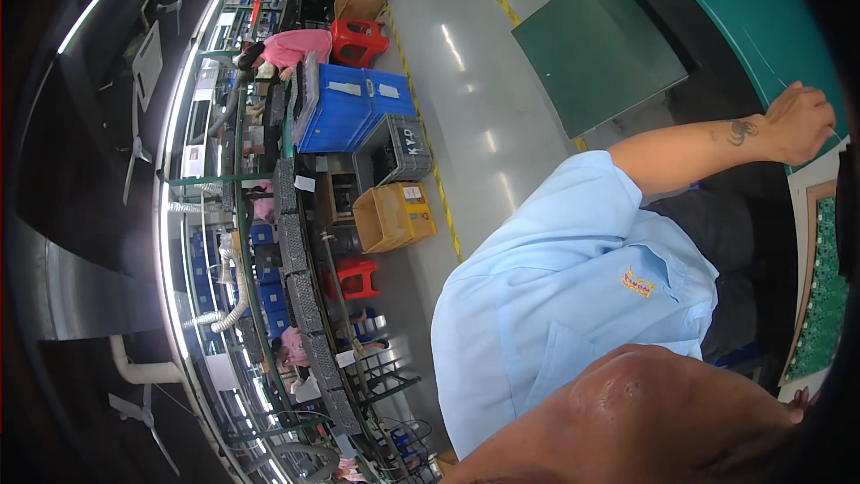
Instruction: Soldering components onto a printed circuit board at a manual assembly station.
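Note:
My bare left arm reaches across to the right side, out of a light blue short sleeve. At its end my left hand [800, 123], its fingers curled, is by the edge of a green surface [761, 9]. Whatever may be between those fingers is hidden. Below it, at the right rim, a panel of green circuit boards [817, 296] lies on a pale surface with a brown border. Only a few fingertips of my right hand [800, 403] show, beside the lower end of that panel. A blurred shape close to the camera covers the rest.
The room appears turned sideways. A dark green table [600, 54] stands beyond my arm. Across the grey aisle [466, 125] are blue crates [358, 108], a grey crate [394, 151], a yellow box [394, 218], red stools [360, 42] and a workbench line with people in pink [296, 47].

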